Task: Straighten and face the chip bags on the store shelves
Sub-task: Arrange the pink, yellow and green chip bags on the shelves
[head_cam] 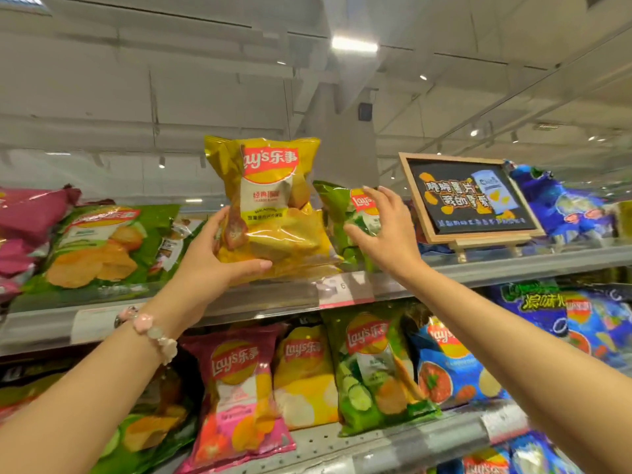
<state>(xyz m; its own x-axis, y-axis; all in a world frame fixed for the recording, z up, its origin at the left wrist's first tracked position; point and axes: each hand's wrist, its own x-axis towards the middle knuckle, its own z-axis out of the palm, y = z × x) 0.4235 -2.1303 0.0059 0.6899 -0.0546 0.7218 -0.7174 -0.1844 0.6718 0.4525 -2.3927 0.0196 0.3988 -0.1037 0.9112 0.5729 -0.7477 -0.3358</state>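
A yellow Lay's chip bag (270, 203) stands upright on the top shelf (273, 299), its front facing me. My left hand (219, 258) grips its lower left corner, thumb across the bottom front. Just right of it stands a green Lay's bag (345, 217), partly hidden. My right hand (383, 230) is spread in front of the green bag with fingers straight; whether it touches the bag is unclear.
A large green bag (102, 248) and a maroon bag (24, 227) lie tilted at the left. A framed chalkboard sign (468, 196) and blue bags (561, 203) stand at the right. The lower shelf (410, 439) holds pink, yellow, green and blue bags.
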